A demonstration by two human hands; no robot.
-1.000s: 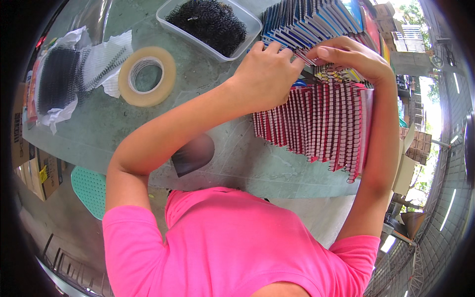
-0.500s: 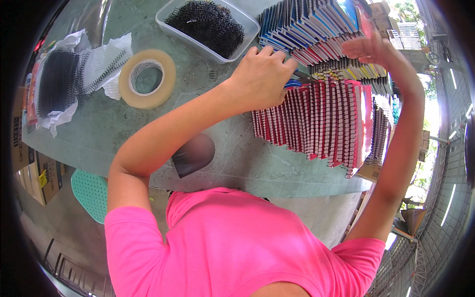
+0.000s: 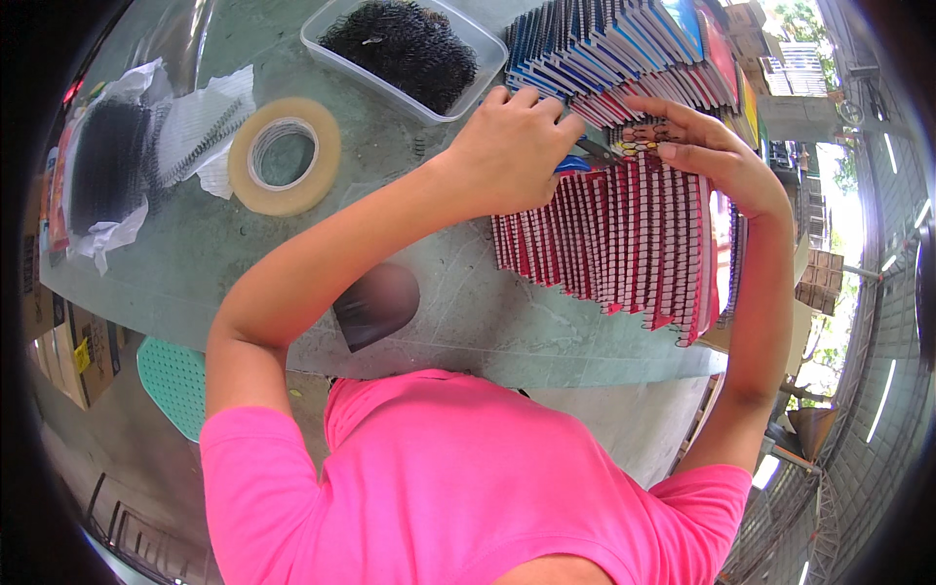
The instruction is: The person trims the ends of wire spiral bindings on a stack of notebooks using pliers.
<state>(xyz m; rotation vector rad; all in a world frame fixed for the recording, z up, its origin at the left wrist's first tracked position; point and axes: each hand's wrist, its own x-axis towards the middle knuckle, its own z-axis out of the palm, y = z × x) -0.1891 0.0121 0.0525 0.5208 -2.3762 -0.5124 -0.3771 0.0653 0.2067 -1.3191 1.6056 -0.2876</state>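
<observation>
The left hand (image 3: 517, 153) curls around a blue-handled, dark metal tool (image 3: 572, 165) at the view's one o'clock; the right hand (image 3: 729, 164), thumb and forefinger wide apart, arches at two o'clock, red wire-bound notebooks (image 3: 624, 244) stacked toward its eight o'clock.

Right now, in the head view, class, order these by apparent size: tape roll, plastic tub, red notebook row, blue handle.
1. Red notebook row
2. Plastic tub, cropped at the top
3. Tape roll
4. Blue handle
</observation>
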